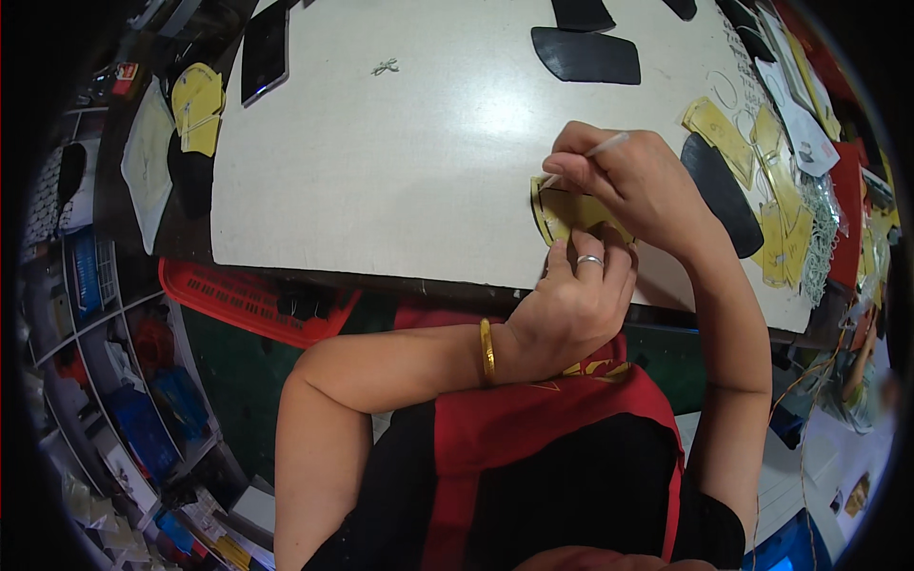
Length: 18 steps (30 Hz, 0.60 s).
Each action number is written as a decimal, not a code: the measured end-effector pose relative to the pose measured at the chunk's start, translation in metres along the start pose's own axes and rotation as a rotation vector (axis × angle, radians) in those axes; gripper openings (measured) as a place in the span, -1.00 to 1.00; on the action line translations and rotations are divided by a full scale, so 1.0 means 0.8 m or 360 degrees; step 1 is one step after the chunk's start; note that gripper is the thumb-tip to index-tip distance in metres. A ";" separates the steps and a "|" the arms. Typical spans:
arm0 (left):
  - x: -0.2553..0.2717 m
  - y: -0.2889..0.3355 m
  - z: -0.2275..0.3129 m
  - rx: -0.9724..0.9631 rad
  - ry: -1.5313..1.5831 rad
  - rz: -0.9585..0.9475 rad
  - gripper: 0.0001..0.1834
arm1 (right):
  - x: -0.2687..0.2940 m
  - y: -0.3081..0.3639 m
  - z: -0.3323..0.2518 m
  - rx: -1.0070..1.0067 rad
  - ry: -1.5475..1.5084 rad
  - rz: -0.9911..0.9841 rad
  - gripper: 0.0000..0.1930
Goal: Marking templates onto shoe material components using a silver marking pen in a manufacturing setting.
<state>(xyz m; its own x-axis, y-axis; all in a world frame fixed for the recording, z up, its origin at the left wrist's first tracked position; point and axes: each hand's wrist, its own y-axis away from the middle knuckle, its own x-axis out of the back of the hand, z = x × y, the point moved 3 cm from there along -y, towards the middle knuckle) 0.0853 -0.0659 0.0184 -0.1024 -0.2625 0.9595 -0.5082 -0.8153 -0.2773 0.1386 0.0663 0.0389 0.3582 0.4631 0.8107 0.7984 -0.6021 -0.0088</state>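
A yellow pattern piece [564, 211] with dark lines near its rim lies at the table's near edge; a dark edge shows along its left side. My left hand [571, 303], with a ring and a gold bangle, presses its bunched fingertips down on the piece. In my right hand [636, 183], a thin whitish pen-like tool [606, 145] is pinched, its lower end close to the piece's upper left corner. Part of the piece is hidden beneath both hands.
A black shaped piece [719, 195] lies right of my right wrist, beside yellow patterns [783, 228] and pale cords [817, 252]. Farther off is another black piece [586, 57]. A phone [265, 52] and a small string bundle [386, 67] lie left. Below stands a red basket [248, 309].
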 end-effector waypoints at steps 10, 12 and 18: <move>0.003 0.001 -0.005 0.0069 -0.0056 -0.0024 -0.28 | 0.031 0.100 0.037 -0.0437 -0.0060 0.0428 -0.68; 0.002 0.000 -0.005 0.0060 -0.0031 -0.0021 -0.29 | 0.028 0.109 0.038 -0.0484 -0.0097 0.0498 -0.69; 0.002 -0.007 -0.004 0.0044 0.0075 -0.0026 -0.33 | 0.013 0.123 0.022 -0.0403 0.0130 0.0785 -0.82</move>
<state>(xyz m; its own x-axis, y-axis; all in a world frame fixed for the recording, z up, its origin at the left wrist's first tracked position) 0.0851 -0.0597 0.0218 -0.1350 -0.2251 0.9649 -0.4864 -0.8334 -0.2625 0.2295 0.0235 0.0364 0.6132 0.0410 0.7889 0.4007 -0.8768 -0.2658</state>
